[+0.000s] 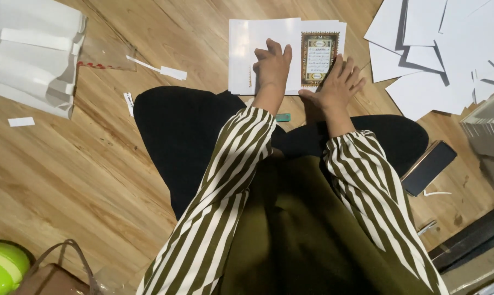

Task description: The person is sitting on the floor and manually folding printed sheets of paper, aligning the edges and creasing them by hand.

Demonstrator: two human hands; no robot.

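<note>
I am sitting on a wooden floor (94, 164) and pressing both hands down on a stack of white sheets (247, 54) lying in front of my knees. My left hand (273, 64) is lying flat on the middle of the stack, its fingers held together and pointing away from me. My right hand (338, 83) is resting at the stack's near right corner with its fingers spread apart, their tips touching a printed page with an ornate dark frame (319, 57) that is lying on the right part of the stack. Neither hand is gripping anything; both are lying open on the paper.

Loose white sheets (422, 54) are overlapping on the floor to my right, well apart from the stack. A dark phone (428, 166) is lying beside my right knee. A small green object (283, 117) is sitting just under my left wrist. Folded white paper (31, 54) is lying far to my left, with small paper strips (165, 70) near it. A lime-green round thing (1, 267) and a brown bag (53, 276) are sitting by my left side.
</note>
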